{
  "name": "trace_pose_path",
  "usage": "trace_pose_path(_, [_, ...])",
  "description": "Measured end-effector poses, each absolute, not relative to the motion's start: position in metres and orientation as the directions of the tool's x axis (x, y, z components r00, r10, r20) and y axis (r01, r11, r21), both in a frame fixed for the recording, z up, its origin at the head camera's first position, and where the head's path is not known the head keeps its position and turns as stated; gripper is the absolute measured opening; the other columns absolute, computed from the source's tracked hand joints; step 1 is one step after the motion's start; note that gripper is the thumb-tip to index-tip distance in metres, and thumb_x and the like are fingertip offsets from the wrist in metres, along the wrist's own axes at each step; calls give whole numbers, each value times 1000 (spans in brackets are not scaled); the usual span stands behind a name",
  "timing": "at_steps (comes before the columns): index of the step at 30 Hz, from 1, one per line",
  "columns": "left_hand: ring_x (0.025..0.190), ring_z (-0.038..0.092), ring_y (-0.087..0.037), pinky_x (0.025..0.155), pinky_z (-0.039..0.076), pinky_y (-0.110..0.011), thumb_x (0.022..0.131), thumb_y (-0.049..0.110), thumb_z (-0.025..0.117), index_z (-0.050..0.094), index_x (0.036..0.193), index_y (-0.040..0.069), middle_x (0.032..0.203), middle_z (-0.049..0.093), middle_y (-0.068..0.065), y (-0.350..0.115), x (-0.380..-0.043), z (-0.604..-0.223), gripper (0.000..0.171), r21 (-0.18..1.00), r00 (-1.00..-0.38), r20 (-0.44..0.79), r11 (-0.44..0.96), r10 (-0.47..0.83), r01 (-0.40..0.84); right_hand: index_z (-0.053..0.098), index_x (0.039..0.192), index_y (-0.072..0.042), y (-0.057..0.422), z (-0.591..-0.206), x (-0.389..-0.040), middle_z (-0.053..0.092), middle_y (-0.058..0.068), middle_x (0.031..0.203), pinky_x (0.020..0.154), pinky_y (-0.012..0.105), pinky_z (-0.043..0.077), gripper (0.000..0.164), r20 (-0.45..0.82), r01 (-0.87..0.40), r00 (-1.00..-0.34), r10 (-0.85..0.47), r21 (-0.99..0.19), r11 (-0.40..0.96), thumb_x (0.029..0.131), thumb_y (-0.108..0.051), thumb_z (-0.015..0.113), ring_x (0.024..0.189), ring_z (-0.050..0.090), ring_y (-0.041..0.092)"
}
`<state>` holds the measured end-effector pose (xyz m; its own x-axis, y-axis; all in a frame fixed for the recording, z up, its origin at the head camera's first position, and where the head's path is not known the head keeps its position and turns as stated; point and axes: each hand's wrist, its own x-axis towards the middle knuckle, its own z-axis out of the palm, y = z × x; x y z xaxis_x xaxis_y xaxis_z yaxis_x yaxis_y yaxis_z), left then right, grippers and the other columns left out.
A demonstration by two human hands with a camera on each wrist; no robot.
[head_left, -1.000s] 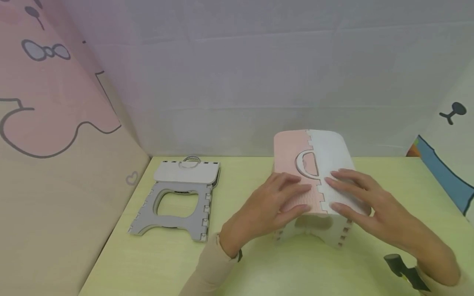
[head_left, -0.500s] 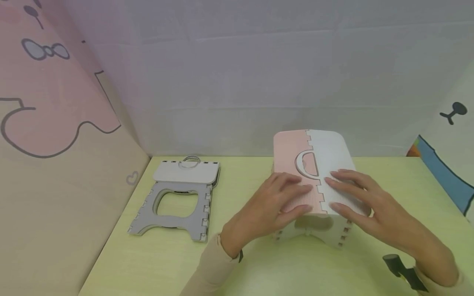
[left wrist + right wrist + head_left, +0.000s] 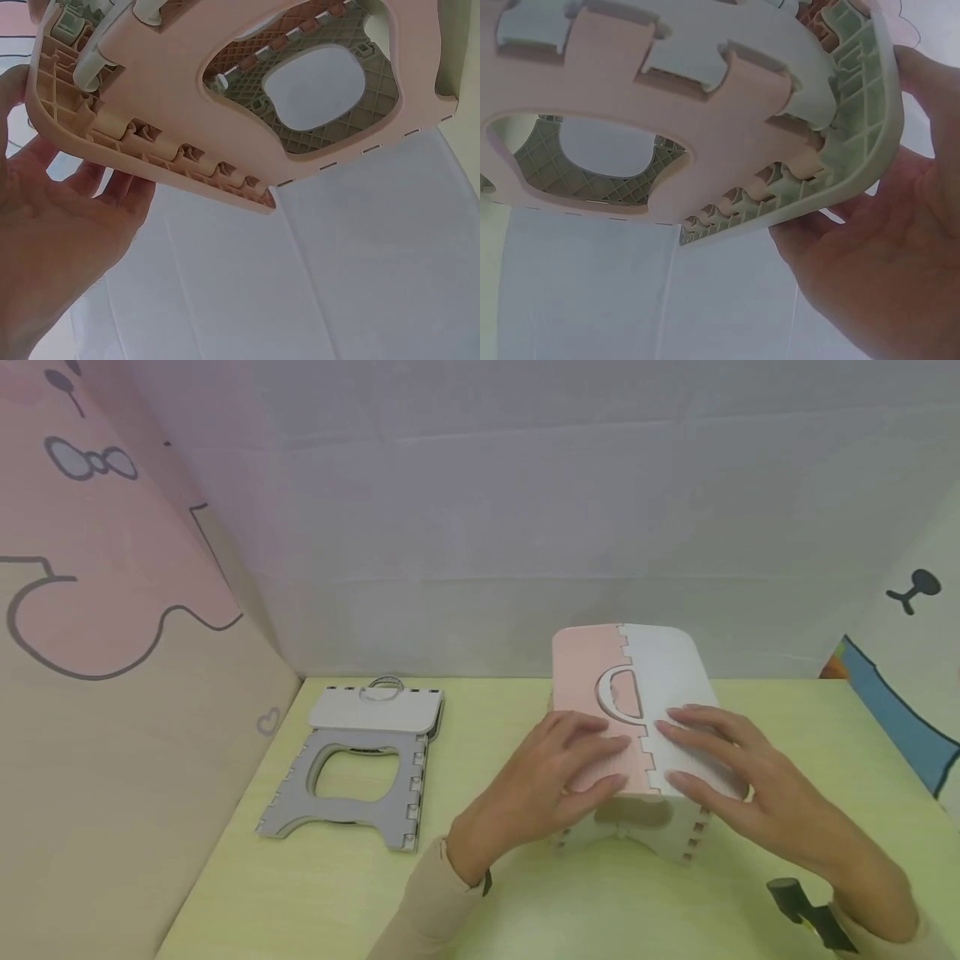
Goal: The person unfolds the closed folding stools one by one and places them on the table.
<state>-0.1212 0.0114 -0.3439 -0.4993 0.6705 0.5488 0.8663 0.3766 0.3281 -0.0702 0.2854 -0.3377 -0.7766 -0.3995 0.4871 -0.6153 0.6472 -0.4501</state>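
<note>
A pink and white folding step stool (image 3: 667, 664) stands unfolded on the table, its seat halves meeting along a toothed seam beside a D-shaped handle opening. My left hand (image 3: 536, 777) rests on the pink half, with relaxed fingers near the seam. On the white half lies my right hand (image 3: 765, 785), fingertips also close to the seam. From below, the left wrist view shows the pink seat's ribbed underside (image 3: 67, 97) and a leg panel with a large cutout. In the right wrist view, the white seat's rim (image 3: 889, 112) sits beside my right fingers. Parts of the seat are hidden under both hands.
A second folding stool, grey and white (image 3: 375, 710), lies folded flat on the left of the pale green table (image 3: 315, 902). A dark strap-like object (image 3: 806, 910) is at my right wrist. Fabric walls (image 3: 465, 510) with cartoon prints enclose the table's back and sides.
Both hands keep their places on the stool's seat. Only a slight shift of the whole head view is visible.
</note>
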Motion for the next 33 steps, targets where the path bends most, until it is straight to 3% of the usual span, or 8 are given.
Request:
trace_pose_path(11, [126, 51, -21, 111, 39, -25, 98, 29, 72, 68, 131, 9, 134, 59, -8, 10, -119, -345, 39, 400, -552, 535, 384, 640, 832, 61, 144, -14, 285, -341, -68, 50, 9, 148, 112, 9, 25, 69, 501, -600, -784, -367, -459, 655, 80, 0, 83, 141, 36, 5])
trace_pose_path(19, [116, 55, -20, 102, 46, -25, 92, 29, 78, 73, 118, 10, 122, 62, -6, 10, -117, -348, 32, 397, -575, 596, 417, 560, 818, 62, 141, -12, 290, -342, -63, 53, 9, 145, 110, 7, 28, 71, 519, -585, -785, -339, -438, 683, 76, -2, 86, 140, 37, 3])
trace_pose_path(26, [114, 55, -19, 99, 46, -22, 92, 22, 79, 73, 113, 8, 118, 63, -5, 8, -115, -351, 25, 463, -598, 624, 378, 504, 802, 64, 139, -10, 292, -344, -61, 56, 9, 142, 108, 6, 31, 69, 542, -585, -779, -316, -447, 677, 75, -4, 88, 138, 40, 3])
trace_pose_path(33, [116, 52, -19, 96, 47, -21, 94, 22, 77, 71, 116, 8, 120, 61, -5, 7, -112, -353, 27, 503, -632, 607, 383, 482, 775, 61, 141, -8, 294, -348, -58, 56, 9, 141, 107, 6, 32, 72, 554, -566, -786, -275, -466, 680, 75, -5, 89, 137, 41, 1])
